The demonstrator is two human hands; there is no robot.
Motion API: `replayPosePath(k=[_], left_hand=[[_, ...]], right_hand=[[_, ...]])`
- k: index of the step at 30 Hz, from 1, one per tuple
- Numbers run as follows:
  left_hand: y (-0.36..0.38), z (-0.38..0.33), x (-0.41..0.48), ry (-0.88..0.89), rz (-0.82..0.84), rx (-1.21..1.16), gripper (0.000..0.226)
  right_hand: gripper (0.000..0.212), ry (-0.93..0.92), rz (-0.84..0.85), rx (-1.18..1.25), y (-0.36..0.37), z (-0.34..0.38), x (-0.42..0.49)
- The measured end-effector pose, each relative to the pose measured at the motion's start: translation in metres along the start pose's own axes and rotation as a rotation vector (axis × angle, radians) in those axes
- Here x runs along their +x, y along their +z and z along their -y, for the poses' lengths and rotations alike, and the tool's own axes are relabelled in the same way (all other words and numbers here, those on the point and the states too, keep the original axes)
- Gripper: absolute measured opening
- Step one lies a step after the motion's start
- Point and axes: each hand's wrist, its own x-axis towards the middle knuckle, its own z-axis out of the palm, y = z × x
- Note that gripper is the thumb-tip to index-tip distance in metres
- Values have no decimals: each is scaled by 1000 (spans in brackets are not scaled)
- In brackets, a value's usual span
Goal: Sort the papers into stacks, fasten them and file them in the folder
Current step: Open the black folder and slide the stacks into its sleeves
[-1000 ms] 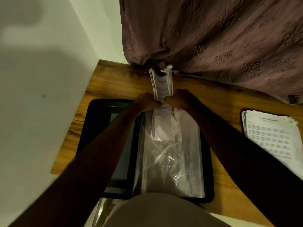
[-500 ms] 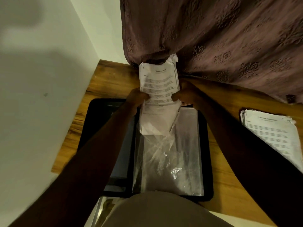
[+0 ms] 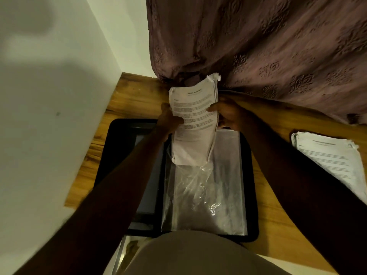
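A thick stack of printed papers (image 3: 193, 124) is held tilted above the open black folder (image 3: 111, 155). My left hand (image 3: 168, 121) grips its left edge with the thumb on the printed face. My right hand (image 3: 228, 116) grips the right edge. The stack's lower end sits in the mouth of a crinkled clear plastic sleeve (image 3: 204, 199) that lies on the folder's right half. How the stack is fastened is not visible.
A second stack of printed papers (image 3: 327, 157) lies on the wooden table (image 3: 278, 225) at the right. A patterned purple curtain (image 3: 268, 46) hangs over the table's far edge. A white wall (image 3: 49, 116) borders the left side. My lap is at the bottom.
The stack was edge-on to the camera a second ago; it has turned so its printed face shows. Both hands have shifted slightly apart along its edges and lifted a little.
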Motion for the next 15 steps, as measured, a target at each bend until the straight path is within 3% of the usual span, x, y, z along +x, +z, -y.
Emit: replayPosePath(k=[3,4,5,7,9,12,15], left_hand=[[16,8,-17,448,-302,546,63],[21,9,-23,580,-261,620,54],[25,8,-27,637,-105,637,49],[30,1,-36,609,230,581,47],[33,-8,-42,606,369,486,40],[43,-15,-39,616,304,390,24],[54,-23,-36,596,192,277,26]], right_hand=[[46,-46,-59,-179,10,7,3],[45,-72,-85,-248,12,10,7],[46,-96,-102,-317,13,12,9],[55,-140,-97,-424,8,10,23],[66,-167,-88,-484,10,15,23],[59,-203,-143,-554,14,20,20],[45,-155,-83,-494,10,18,15]])
